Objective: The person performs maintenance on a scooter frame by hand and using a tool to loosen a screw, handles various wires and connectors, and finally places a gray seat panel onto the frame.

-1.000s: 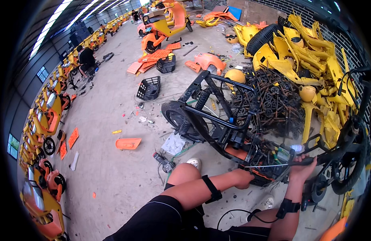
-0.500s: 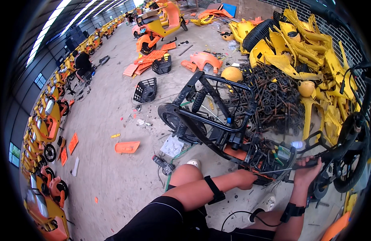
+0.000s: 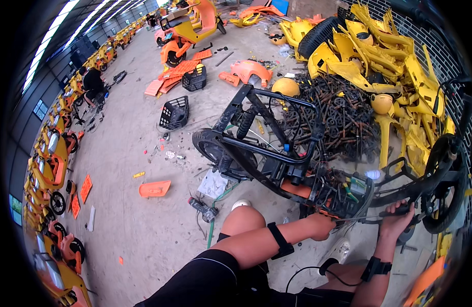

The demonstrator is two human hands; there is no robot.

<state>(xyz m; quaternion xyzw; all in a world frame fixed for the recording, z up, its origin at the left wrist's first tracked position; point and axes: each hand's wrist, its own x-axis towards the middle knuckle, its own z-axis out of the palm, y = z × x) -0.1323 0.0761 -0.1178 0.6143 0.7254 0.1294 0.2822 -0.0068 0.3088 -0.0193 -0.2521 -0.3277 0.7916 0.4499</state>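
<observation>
A motor scooter stripped to its black frame (image 3: 264, 150) lies on the floor in front of me. My right hand (image 3: 397, 223) is closed round the dark handle of a long screwdriver (image 3: 361, 219), whose thin metal shaft runs left toward my other hand. My left hand (image 3: 320, 226) is a fist at the shaft's far end, beside the wires and an orange part on the frame's lower edge. What its fingers grip is hidden. Just above both hands are a tangle of wires and a green-handled tool (image 3: 351, 194).
A cordless power tool (image 3: 203, 209) lies left of my knee, near a white sheet (image 3: 212, 183). Beyond the frame are rusty metal parts (image 3: 335, 115) and yellow body panels (image 3: 358, 66). Scooters line the left side, where a person (image 3: 93, 82) crouches. Black baskets (image 3: 173, 113) stand on the floor.
The view has shifted a little, so the scene sits further left. Both hands and the screwdriver have moved slightly right and nearer to me against the frame. The right hand still grips the handle.
</observation>
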